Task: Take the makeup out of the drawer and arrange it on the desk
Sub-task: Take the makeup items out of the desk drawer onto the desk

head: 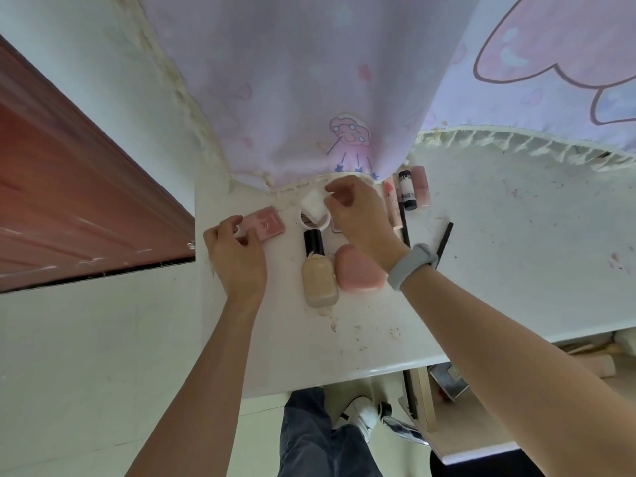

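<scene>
Left hand [237, 259] pinches the pink palette [265, 223] flat on the white desk [499, 263]. Right hand [358, 211] (grey wristband) pinches a white pad [314, 201] over a small round jar [315, 218]; foundation bottle [318, 270] and pink heart compact [358, 270] lie just beside.

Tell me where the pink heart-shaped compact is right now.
In the head view, the pink heart-shaped compact lies on the white desk, just right of the foundation bottle and below the right hand.

Single head-worn view, looking steeply down from above onto the white desk [344, 339], close range; desk edge toward 6 o'clock, curtain [309, 80] at 12 o'clock.
</scene>
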`<state>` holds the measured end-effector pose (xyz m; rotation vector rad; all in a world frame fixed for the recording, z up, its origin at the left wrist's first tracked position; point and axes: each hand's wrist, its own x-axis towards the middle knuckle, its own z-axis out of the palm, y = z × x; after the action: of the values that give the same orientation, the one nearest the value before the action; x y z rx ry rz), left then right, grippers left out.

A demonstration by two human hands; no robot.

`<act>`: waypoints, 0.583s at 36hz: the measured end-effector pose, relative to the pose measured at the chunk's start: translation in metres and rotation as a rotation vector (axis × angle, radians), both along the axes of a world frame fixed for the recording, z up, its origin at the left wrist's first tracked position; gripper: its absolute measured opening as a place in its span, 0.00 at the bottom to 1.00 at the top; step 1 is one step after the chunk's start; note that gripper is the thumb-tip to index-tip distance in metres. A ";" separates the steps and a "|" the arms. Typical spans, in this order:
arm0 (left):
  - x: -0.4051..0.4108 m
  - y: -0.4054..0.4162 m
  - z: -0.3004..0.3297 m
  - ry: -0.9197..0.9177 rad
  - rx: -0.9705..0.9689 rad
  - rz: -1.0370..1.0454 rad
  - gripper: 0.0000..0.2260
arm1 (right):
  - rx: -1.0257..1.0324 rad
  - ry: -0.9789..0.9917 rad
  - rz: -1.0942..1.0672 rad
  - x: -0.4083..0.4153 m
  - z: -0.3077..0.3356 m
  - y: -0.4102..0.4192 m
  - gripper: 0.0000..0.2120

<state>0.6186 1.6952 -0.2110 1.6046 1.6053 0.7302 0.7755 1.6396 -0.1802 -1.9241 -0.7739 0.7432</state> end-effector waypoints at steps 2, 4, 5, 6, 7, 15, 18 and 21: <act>0.000 0.009 0.001 0.044 0.008 -0.013 0.12 | -0.037 -0.101 0.080 -0.006 -0.001 0.015 0.07; -0.001 0.018 0.001 0.093 0.027 -0.045 0.13 | -0.088 -0.225 0.185 -0.011 -0.002 0.027 0.07; -0.002 0.022 0.001 0.119 0.043 -0.068 0.13 | -0.112 -0.283 0.235 -0.013 -0.002 0.032 0.08; -0.003 0.025 0.001 0.151 0.056 -0.093 0.14 | -0.135 -0.331 0.280 -0.014 -0.003 0.037 0.08; -0.004 0.028 0.001 0.185 0.067 -0.114 0.16 | -0.157 -0.369 0.318 -0.015 -0.004 0.041 0.09; -0.020 0.032 -0.011 0.312 0.164 -0.304 0.21 | -0.262 -0.402 0.388 -0.015 -0.010 0.062 0.10; -0.025 0.033 -0.017 0.333 0.202 -0.372 0.20 | -0.273 -0.444 0.410 -0.014 -0.012 0.062 0.11; -0.027 0.036 -0.018 0.329 0.219 -0.369 0.19 | -0.292 -0.486 0.428 -0.013 -0.012 0.063 0.12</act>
<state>0.5917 1.7314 -0.2294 2.1987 1.4190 0.4739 0.7623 1.7023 -0.1927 -2.2688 -1.4775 0.6694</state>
